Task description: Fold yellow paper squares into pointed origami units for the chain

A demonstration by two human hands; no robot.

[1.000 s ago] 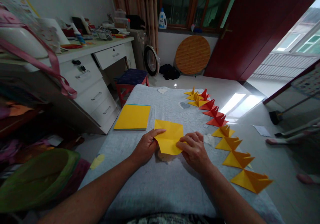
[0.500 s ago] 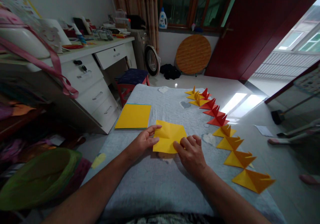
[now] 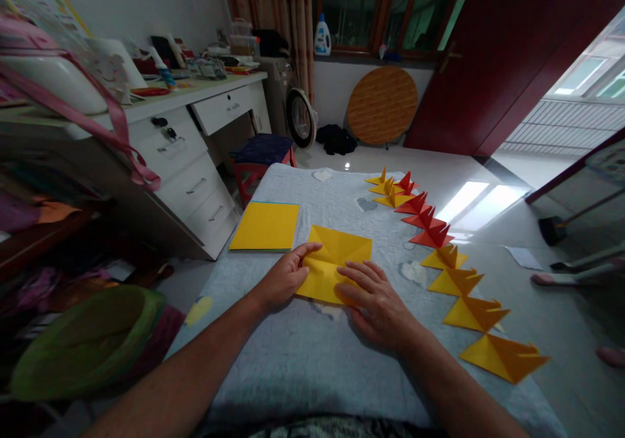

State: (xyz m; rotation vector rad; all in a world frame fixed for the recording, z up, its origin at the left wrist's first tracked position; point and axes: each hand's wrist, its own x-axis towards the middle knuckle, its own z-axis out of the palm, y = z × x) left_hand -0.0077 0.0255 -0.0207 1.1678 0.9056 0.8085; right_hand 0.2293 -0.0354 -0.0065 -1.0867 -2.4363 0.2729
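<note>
Yellow paper, square and creased, lies between my two hands near the middle of the table: one origami sheet [image 3: 329, 259], with fold lines meeting around its centre. My left hand [image 3: 282, 280] holds it by the left edge, thumb and index finger both on top and somewhat apart, the other fingers mostly hidden. My right hand [image 3: 375, 300] lies over the lower right part, fingers long and close together; I cannot tell whether its thumb grips the paper from below. Under it all is a pale blue-grey tablecloth [image 3: 312, 373] with heart-shaped patches, one partly covered by the sheet.

Just beyond my left hand sits a neat stack of square paper [image 3: 266, 226], yellow on top, with a thin blue-green edge showing beneath. Along the right side runs a line of folded paper figures, each with raised points: four deep yellow figures [image 3: 476, 311] nearest me, then four red figures [image 3: 424, 218], and three lighter yellow figures [image 3: 390, 198] beside the farthest reds. Past the table's far left corner stands a red-legged stool [image 3: 263, 150] with a dark blue seat
</note>
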